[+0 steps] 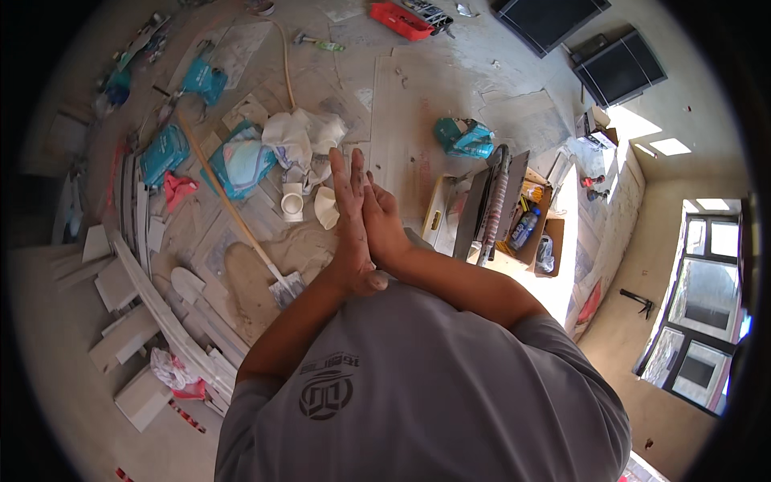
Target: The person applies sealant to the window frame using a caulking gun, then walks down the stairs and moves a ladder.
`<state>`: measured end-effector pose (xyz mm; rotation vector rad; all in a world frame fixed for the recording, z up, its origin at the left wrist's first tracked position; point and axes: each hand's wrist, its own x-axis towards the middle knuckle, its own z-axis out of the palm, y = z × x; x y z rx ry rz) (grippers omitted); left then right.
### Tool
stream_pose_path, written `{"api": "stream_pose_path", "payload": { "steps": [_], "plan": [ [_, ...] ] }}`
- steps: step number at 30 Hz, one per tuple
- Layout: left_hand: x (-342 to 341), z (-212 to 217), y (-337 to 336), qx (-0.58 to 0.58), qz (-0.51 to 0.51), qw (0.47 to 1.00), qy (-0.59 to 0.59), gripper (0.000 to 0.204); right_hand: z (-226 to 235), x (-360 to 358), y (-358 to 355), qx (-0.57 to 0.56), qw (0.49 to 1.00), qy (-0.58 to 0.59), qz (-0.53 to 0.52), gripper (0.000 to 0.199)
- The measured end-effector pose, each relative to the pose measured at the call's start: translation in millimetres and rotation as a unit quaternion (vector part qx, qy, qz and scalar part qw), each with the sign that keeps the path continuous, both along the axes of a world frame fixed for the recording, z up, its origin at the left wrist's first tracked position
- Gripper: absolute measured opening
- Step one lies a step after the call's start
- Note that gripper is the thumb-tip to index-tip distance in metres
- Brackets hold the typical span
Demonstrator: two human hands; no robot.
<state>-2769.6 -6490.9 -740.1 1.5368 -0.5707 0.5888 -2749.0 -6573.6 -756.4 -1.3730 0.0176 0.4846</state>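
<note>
Palm against palm, my two hands meet in front of my chest. My left hand (351, 233) is open, its dusty fingers stretched straight away from me and its thumb sticking out toward my grey shirt (450, 377). Pressed to its right side is my right hand (385, 223), also open, its fingers partly hidden behind the left. No object shows between them. Beyond the hands on the floor are a crumpled whitish sack (299, 136), a white round-mouthed fitting (292, 204) and a pale curved piece (326, 209). A wooden-handled shovel (285, 287) lies to the left.
Teal bags (241, 165) and grey sand (249, 277) cover the left floor. Long pale strips (165, 301) and board offcuts (132, 337) lie further left. At right are a cardboard box (546, 241) of bottles, a teal pack (464, 137) and a window (699, 305). A red toolbox (401, 21) stands far off.
</note>
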Motion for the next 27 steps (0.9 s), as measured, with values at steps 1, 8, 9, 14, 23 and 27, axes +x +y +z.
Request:
{"api": "stream_pose_path", "payload": {
  "steps": [1,8,9,14,23,27],
  "plan": [
    [20,1,3,0.016,-0.026,0.999,-0.014,0.129,3,16,-1,-0.036,0.998,-0.040,-0.008,0.037],
    [154,-1,17,-0.087,-0.109,0.988,0.064,0.132,-3,155,3,0.188,0.954,0.192,-0.131,0.073],
    [178,-1,20,-0.102,-0.098,0.986,0.084,0.130,-5,181,-1,0.194,0.963,0.155,-0.108,0.072],
    [315,1,14,-0.217,-0.095,0.948,0.214,0.119,-9,331,-26,0.028,0.973,-0.229,-0.009,0.060],
    [499,14,40,-0.214,-0.093,0.946,0.223,0.098,-98,584,-13,-0.110,0.992,0.020,0.061,0.080],
    [586,-22,70,0.320,0.131,0.935,0.079,0.087,-48,619,57,0.319,0.935,0.152,0.019,0.079]
  ]
}}
